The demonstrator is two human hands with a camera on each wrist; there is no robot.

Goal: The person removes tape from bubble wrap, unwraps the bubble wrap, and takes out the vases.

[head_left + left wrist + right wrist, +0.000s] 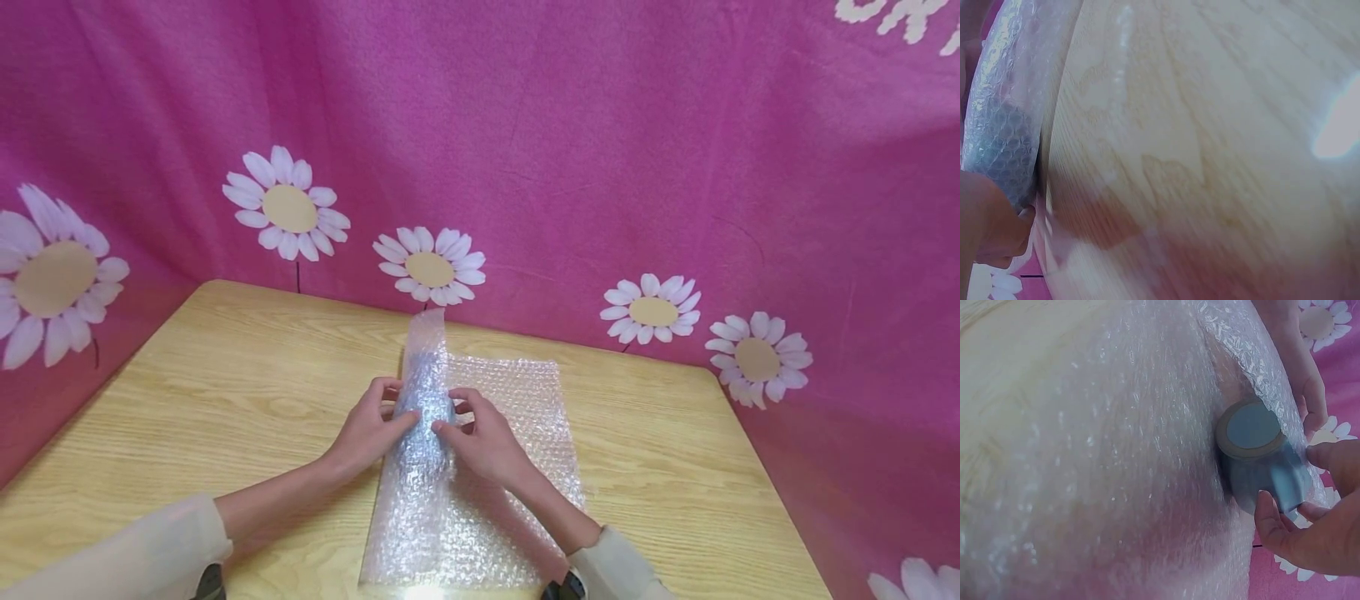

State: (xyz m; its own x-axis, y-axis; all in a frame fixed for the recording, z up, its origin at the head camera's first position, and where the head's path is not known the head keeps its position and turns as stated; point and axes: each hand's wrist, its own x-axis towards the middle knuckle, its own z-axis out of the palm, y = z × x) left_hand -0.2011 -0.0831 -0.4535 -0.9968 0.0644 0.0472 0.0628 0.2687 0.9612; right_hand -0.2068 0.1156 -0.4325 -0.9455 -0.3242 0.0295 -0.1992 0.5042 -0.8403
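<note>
A blue-grey cup point(1260, 459) lies on its side on a sheet of clear bubble wrap point(517, 417). One end of the sheet is folded over the cup, and the round base sticks out from under the fold in the right wrist view. My left hand point(372, 422) grips the covered cup from the left, thumb on top of the wrap and fingers down its far side. From the right, my right hand point(483, 433) holds the cup, its thumb on the folded layer and fingertips against the bare side. Through the bubbles, the cup shows greyish in the left wrist view.
The wood-grain table point(247, 392) reaches back to a pink cloth point(525, 167) printed with white daisies, which also hangs at both sides. The flat part of the bubble wrap spreads right and toward the near table edge. Light glares near the front.
</note>
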